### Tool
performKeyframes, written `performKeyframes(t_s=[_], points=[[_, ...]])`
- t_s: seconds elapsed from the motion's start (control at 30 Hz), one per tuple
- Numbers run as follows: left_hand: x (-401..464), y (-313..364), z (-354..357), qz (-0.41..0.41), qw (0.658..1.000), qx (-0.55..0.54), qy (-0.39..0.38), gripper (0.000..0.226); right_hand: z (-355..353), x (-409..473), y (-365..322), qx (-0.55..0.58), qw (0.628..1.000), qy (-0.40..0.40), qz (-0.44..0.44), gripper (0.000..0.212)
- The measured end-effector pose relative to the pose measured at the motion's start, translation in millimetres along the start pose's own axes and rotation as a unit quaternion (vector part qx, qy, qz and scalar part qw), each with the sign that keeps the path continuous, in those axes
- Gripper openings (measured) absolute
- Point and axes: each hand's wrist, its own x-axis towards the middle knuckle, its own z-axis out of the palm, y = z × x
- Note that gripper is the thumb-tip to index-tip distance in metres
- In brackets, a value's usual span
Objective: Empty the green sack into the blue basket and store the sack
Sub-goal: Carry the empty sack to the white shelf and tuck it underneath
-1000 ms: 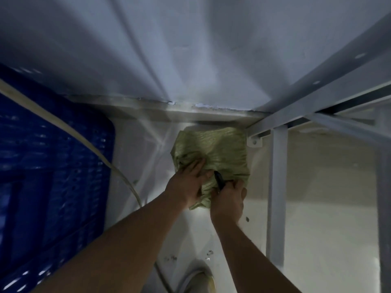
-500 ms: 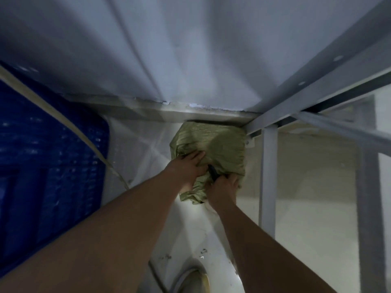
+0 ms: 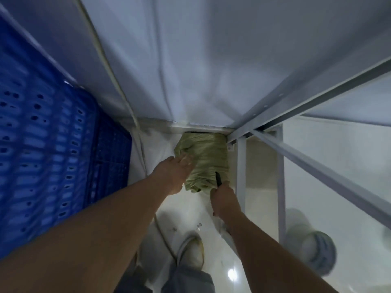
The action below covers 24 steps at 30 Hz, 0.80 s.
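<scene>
The green sack (image 3: 204,157) lies folded and crumpled on the pale floor, pushed into the corner between the white wall and a grey metal frame. My left hand (image 3: 173,174) lies flat on the sack's left edge, fingers stretched out and holding nothing. At the sack's near right corner, my right hand (image 3: 224,197) is closed around a thin black tool (image 3: 218,178) that points up over the fabric. The blue basket (image 3: 42,155), with perforated walls, stands to the left, and its inside is hidden.
The metal frame's upright leg (image 3: 241,166) stands just right of the sack, with slanted bars (image 3: 317,172) beyond it. A pale cable (image 3: 118,85) runs down the wall and across the floor. My shoe (image 3: 190,252) is below the hands.
The sack now sits tighter in the corner, under the wall's edge. My left hand has slid to its left edge and flattened. The view has pulled back and up.
</scene>
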Motion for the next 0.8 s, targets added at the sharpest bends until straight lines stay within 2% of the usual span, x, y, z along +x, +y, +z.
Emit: performKeyframes(t_s=[0.17, 0.3, 0.4, 0.47, 0.57, 0.8], points=[[-66, 4, -76, -0.068, 0.995, -0.041, 0.06, 0.072, -46, -69, -32, -0.014, 0.999, -0.034, 0.003, 0.063], [-140, 10, -158, -0.081, 0.991, -0.045, 0.094, 0.072, -106, -148, -61, 0.063, 0.996, 0.057, -0.037, 0.027], [-213, 22, -227, -0.084, 0.989, -0.033, 0.114, 0.079, -164, -229, -89, 0.136, 0.983, 0.1, -0.076, 0.016], [-264, 31, -266, -0.081, 0.989, -0.024, 0.12, 0.081, -204, -288, -110, 0.086, 0.984, 0.12, -0.097, 0.027], [-336, 41, -319, -0.094, 0.986, -0.03, 0.134, 0.079, -255, -368, -136, -0.021, 0.986, 0.098, -0.131, 0.057], [-486, 60, -417, -0.164, 0.964, -0.057, 0.204, 0.078, -343, -516, -185, -0.151, 0.962, 0.122, -0.193, 0.06]])
